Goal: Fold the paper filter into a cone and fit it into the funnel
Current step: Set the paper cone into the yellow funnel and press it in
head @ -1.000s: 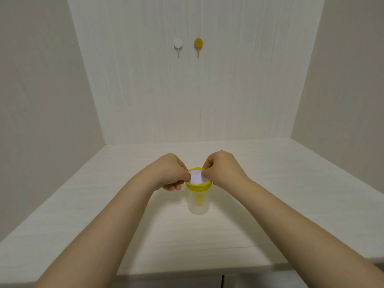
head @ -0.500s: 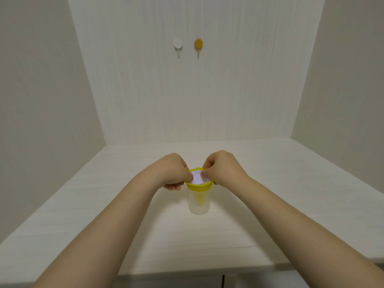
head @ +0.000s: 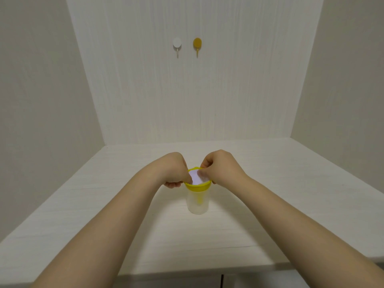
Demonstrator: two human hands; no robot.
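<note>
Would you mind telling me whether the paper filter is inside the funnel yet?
In: the white paper filter sits within the yellow funnel rim; seating depth cannot tell.

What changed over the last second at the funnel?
Little. The right hand now has a fingertip pressing inside on the white paper filter. The left hand stays at the yellow funnel rim; the cup has not moved.

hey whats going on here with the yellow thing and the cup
A person is fitting a white paper filter into a yellow funnel that sits in a translucent cup on the white table. The left hand and right hand are at the funnel's rim on either side, fingers curled, working the paper. The filter already sits inside the funnel.
</note>
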